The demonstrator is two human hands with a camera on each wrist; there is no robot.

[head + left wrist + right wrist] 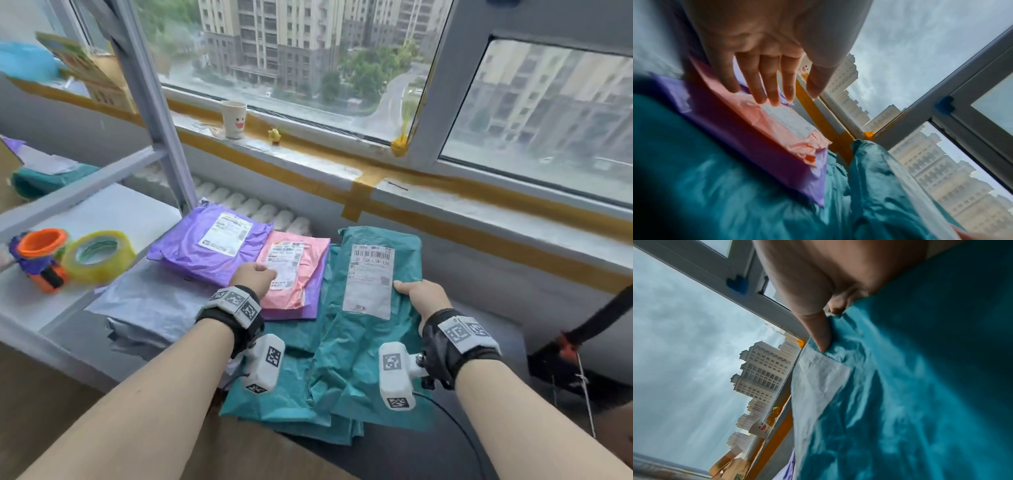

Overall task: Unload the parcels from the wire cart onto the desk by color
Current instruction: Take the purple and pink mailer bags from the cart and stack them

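My right hand grips the right edge of a teal parcel with a white label, thumb on top, fingers hidden beneath. It lies over other teal parcels on the dark desk. My left hand is open, its straight fingers resting at the near edge of a pink parcel. The pink parcel sits on a purple one. A bigger purple parcel lies to its left.
A grey-white parcel lies left of my left wrist. A yellow tape roll and an orange tape dispenser sit on a white shelf at left. A paper cup stands on the taped windowsill. A black-and-orange frame is at right.
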